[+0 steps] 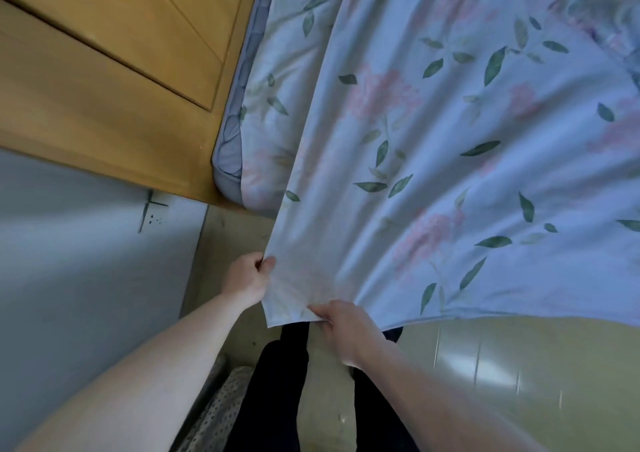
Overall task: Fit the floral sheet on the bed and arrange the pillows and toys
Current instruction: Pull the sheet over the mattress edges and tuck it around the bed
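Floral sheet point(433, 146) corner pinched between left hand point(247, 283), right hand point(341, 327)

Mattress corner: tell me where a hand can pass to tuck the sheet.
Free: the gap between mattress and wooden frame, and the floor below. Crowded: the sheet corner, pinched by left hand and right hand.

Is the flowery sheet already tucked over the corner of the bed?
No, both hands hold the floral sheet corner out over the floor, and the mattress corner is bare.
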`<action>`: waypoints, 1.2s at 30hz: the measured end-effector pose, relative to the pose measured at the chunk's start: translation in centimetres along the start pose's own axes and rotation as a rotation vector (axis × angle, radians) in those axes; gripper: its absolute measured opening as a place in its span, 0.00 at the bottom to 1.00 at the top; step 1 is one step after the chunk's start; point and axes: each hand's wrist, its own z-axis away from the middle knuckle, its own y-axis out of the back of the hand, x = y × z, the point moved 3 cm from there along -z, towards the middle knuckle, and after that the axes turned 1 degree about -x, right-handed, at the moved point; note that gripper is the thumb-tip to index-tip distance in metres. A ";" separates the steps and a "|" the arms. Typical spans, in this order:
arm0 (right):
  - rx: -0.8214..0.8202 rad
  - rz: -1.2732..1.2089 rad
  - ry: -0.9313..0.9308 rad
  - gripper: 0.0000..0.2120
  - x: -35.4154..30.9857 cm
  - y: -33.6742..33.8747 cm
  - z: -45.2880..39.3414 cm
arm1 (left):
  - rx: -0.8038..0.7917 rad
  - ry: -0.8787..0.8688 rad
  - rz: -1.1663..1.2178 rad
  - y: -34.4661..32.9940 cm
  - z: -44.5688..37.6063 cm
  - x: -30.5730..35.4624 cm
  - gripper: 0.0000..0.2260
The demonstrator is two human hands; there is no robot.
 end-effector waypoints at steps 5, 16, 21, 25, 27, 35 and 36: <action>-0.071 0.106 -0.058 0.19 2.8 -2.2 -2.3 | -0.042 -0.005 -0.092 -1.9 -3.0 -1.4 0.18; 0.129 -0.178 -0.293 0.21 4.9 1.5 -5.5 | -0.261 0.110 -0.467 -0.8 -7.3 -5.3 0.11; 0.323 -0.507 -0.386 0.19 5.2 5.0 -7.8 | -0.018 -0.125 -0.343 0.7 -8.7 1.5 0.09; 0.404 -0.827 -0.542 0.28 5.7 6.4 -9.6 | 0.147 -0.302 -0.151 2.5 -11.4 8.5 0.14; 0.415 -0.973 -0.623 0.30 5.9 6.6 -10.3 | 0.102 -0.240 -0.066 2.9 -13.1 11.4 0.22; 0.472 -1.285 -0.699 0.19 7.9 6.2 -13.9 | 0.117 -0.069 0.172 3.9 -17.4 14.4 0.14; 0.505 -1.350 -0.690 0.17 7.8 6.3 -14.1 | 0.126 -0.072 0.184 4.5 -17.5 13.9 0.13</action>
